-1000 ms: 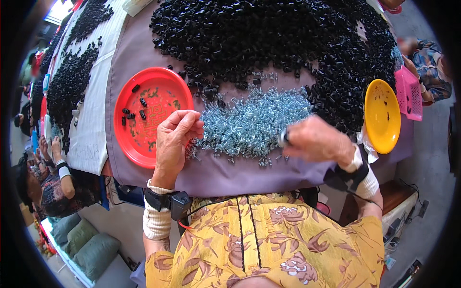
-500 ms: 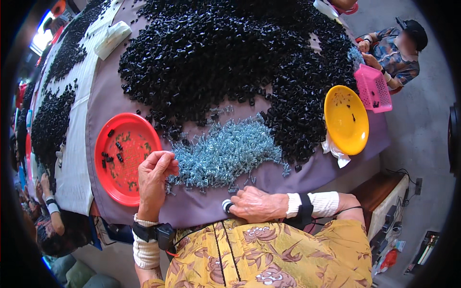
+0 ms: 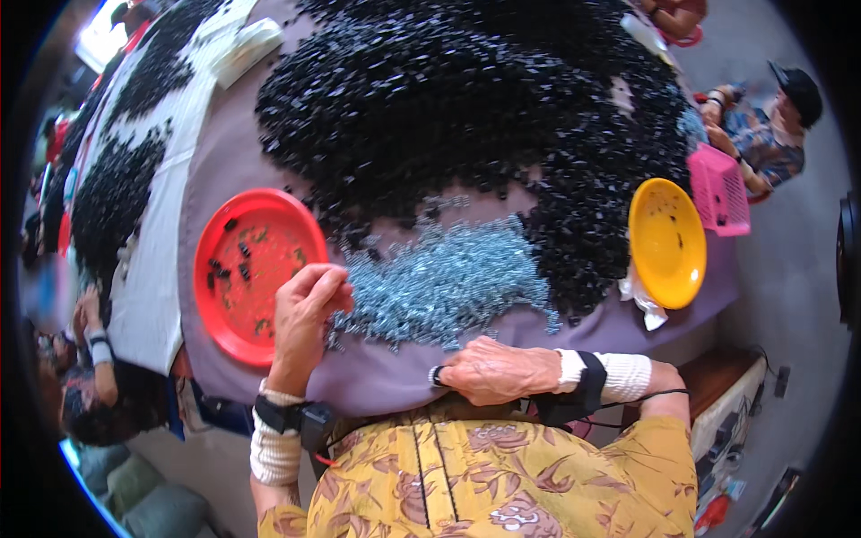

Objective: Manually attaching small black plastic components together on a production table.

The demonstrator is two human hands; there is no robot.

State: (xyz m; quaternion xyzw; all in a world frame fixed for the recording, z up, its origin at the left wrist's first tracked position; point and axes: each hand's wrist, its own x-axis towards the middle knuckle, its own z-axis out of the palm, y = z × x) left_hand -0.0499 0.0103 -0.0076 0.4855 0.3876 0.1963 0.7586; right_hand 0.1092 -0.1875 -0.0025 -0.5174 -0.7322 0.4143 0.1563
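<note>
The left hand is pinched closed, its contents unclear; the right hand is curled, its grip I cannot tell. Springs lie just right of the left pinch.

A yellow shirt is worn, printed with brownish flowers and lined down the front by dark trim. Cream cuffs are worn on both sides under black straps, with a chunky black box and some red wire rigged on the left.
</note>
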